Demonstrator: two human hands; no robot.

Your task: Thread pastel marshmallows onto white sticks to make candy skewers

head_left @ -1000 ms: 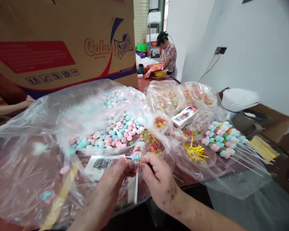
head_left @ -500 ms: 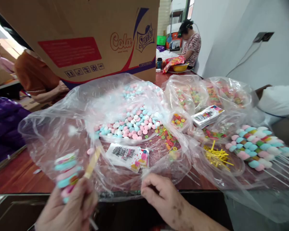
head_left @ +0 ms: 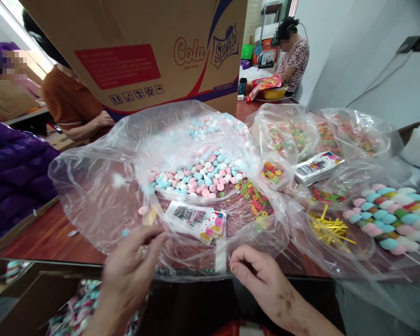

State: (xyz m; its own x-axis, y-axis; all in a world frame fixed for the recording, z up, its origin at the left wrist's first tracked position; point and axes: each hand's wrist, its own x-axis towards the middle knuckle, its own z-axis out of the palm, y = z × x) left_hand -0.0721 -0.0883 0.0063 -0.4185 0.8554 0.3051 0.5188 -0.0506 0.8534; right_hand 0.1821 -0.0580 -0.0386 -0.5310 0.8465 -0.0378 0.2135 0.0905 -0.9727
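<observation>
On the red table, clear plastic holds candies, a dish yellow ties; left grip loose, right grip unclear.

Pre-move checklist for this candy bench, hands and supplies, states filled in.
1. Left hand free: cannot tell; motion blur, though nothing shows in it.
2. Right hand free: cannot tell; fingers curled, nothing visible between them.
3. Printed packets uncovered by the hands: ok; their printed faces show, just beyond the hands.
4. Pastel candies all in the heap: not ok; a pink piece lies apart, to the left.
5. Yellow strips at hand: ok; piled to the right of the right hand.
6. Clear plastic smooth: not ok; visibly rumpled.
</observation>
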